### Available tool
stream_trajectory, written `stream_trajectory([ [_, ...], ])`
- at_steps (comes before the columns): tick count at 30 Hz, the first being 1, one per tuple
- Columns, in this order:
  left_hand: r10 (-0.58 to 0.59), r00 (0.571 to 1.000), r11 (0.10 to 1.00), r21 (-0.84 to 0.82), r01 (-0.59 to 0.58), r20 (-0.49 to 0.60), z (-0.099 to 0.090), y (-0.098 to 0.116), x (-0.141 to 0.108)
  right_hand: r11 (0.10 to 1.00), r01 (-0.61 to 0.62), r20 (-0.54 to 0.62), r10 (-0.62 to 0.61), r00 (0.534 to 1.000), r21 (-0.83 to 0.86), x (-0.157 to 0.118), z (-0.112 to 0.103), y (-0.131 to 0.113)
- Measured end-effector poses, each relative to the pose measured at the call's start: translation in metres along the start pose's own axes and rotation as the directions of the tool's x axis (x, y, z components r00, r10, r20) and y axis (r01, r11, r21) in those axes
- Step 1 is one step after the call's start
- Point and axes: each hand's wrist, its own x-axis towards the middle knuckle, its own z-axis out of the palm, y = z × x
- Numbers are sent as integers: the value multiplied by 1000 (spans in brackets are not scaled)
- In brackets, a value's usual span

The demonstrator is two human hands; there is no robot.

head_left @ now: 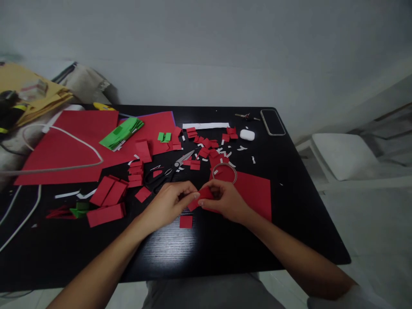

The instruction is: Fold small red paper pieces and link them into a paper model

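Observation:
Between my two hands is a small piece of red paper [206, 193], pinched at the fingertips above the table's front part. My left hand [175, 199] is closed on its left side, thumb and forefinger together. On the other side my right hand [227, 199] grips it with thumb and fingers. Just below lies a small red paper square [186, 222]. Black-handled scissors [177, 164] rest partly open beyond my left hand. A roll of tape [236, 176] lies behind my right hand, on a larger red sheet [257, 191].
Folded red pieces [206, 143] and white scraps litter the middle of the black table [257, 253]. Large red sheets [77, 146], green paper [122, 133] and a white cable [74, 136] are at left. A phone [272, 122] and white case [247, 134] sit back right.

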Motion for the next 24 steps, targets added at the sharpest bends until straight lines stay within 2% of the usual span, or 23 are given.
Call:
stream_trajectory([
  [4,-62,996,990,-134,52,-69,6,-6,1,990,-47,-39,52,998,133,1,-1,-3],
  [7,-124,991,972,-209,110,-57,10,-10,1,984,-18,-101,36,994,177,2,-2,-4],
  [14,-124,987,970,-222,98,-105,9,-11,-2,986,167,-190,-159,969,23,0,1,1],
  [18,-32,984,987,-162,2,-178,11,-8,-2,963,253,-209,-268,941,-96,-2,1,3],
  [21,82,959,988,-108,-115,-272,12,-7,-2,935,298,-220,-337,915,-195,-2,0,4],
  [24,183,931,976,-52,-210,-315,11,-6,-3,912,326,-209,-379,901,-247,-3,-1,3],
])
